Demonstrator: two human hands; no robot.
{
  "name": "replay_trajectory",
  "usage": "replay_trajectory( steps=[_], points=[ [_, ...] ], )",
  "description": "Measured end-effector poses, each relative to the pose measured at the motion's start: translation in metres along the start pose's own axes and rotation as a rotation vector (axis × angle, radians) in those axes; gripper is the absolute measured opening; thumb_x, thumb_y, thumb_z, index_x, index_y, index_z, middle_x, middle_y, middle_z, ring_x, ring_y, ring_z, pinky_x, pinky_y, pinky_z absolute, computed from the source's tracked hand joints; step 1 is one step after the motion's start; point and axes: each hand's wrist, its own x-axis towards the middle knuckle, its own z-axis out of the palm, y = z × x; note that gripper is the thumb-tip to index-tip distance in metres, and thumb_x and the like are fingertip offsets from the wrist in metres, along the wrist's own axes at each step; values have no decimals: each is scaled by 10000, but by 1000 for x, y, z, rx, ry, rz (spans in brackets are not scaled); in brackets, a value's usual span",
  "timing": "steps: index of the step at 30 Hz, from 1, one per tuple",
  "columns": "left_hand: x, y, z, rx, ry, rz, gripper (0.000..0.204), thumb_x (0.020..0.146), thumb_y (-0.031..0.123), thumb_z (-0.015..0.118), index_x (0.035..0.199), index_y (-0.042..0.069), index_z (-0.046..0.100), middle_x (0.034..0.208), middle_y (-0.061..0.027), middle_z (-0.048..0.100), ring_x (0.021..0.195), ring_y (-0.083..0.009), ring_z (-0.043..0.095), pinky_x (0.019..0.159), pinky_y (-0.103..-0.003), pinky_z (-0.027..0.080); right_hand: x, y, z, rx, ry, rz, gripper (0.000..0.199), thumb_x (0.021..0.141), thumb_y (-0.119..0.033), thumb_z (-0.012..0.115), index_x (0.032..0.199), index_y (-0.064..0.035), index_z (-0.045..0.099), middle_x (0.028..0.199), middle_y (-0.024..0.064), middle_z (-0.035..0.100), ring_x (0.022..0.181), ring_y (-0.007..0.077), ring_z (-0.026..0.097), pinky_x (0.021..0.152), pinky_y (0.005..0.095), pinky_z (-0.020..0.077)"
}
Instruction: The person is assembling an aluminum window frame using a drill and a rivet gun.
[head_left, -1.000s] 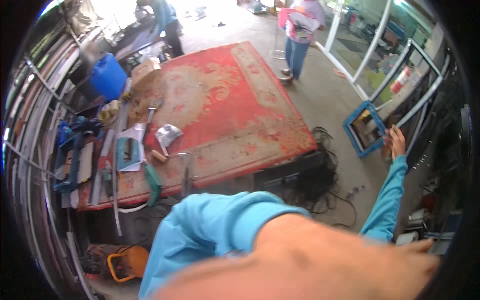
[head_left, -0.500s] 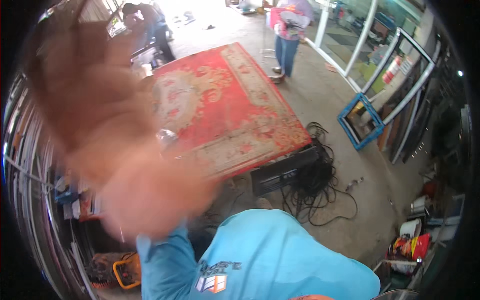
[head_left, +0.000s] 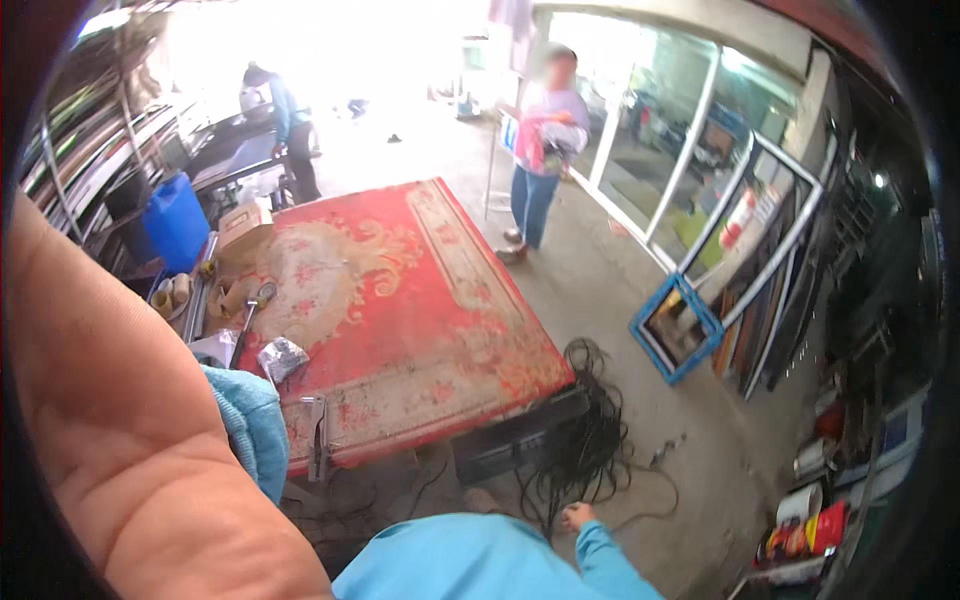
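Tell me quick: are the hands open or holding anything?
Left hand: cannot tell; no fingers show.
Right hand: too small to tell.

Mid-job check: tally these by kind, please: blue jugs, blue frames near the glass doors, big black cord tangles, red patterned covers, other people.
Blue jug: 1
Blue frame: 1
Black cord tangle: 1
Red patterned cover: 1
Other people: 2
Total: 6

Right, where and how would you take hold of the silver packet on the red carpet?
Pinch the silver packet across its crumpled middle, probably from above and the right: its wrinkled top faces up, red carpet spreads to that side, and a long-handled tool lies close on its left.
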Motion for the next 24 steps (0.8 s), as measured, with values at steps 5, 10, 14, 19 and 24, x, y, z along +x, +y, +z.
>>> replay_trajectory(
  steps=[5, 10, 14, 19, 24],
  points=[
    [0, 3, 3, 33, 12, 19, 516, 995, 453, 358, 1320, 79, 501, 1207, -83, 611, 1066, -213, 542, 913, -328, 424, 29, -28, 31, -340, -67, -82, 277, 872, -151, 620, 1105, -1, 613, 883, 139, 697, 724, 223, 689, 561, 376, 562],
    [-4, 9, 3, 44, 20, -8, 506, 996, 444, 363, 1321, 81, 501, 1209, -76, 610, 1061, -201, 543, 908, -315, 425, 41, 9, 50, -583, -243, -161, 476, 835, -299, 676, 1182, 21, 620, 1021, 126, 706, 911, 268, 684, 776, 367, 545],
    [0, 9, 3, 89, 45, 10, 498, 997, 437, 367, 1322, 83, 500, 1211, -70, 610, 1057, -190, 544, 904, -304, 426, 40, 17, 54, -718, -283, -164, 460, 862, -343, 640, 1160, 7, 634, 1022, 133, 696, 914, 272, 660, 782, 393, 519],
    [8, 12, 0, 41, 60, -12, 488, 999, 427, 371, 1323, 85, 500, 1214, -63, 609, 1052, -177, 544, 899, -291, 427, 13, 39, 36, -848, -293, -101, 378, 916, -335, 572, 1095, -15, 662, 958, 154, 685, 817, 270, 643, 695, 438, 508],
    [22, 15, 2, 87, 74, 17, 479, 1000, 418, 376, 1324, 88, 500, 1217, -55, 609, 1047, -165, 545, 894, -278, 429, 20, 21, 33, -456, -217, 44, 360, 868, -202, 655, 1165, -4, 610, 870, 111, 679, 681, 217, 628, 587, 389, 513]
  ],
)
